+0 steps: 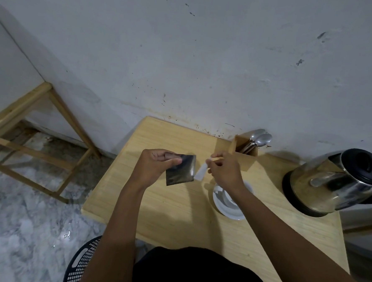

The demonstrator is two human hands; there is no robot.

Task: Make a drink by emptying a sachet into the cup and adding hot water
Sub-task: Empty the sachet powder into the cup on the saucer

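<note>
My left hand pinches a dark, shiny square sachet by its upper left corner and holds it above the wooden table. A little to its right, my right hand grips a small pale strip that looks torn off the sachet. Below that hand a white cup stands on a white saucer, partly hidden by the wrist. The steel kettle with a black lid sits at the table's right side.
A wooden holder with metal spoons stands against the wall behind the cup. A wooden frame stool is on the floor to the left. A black perforated basket sits by my legs near the table's front edge.
</note>
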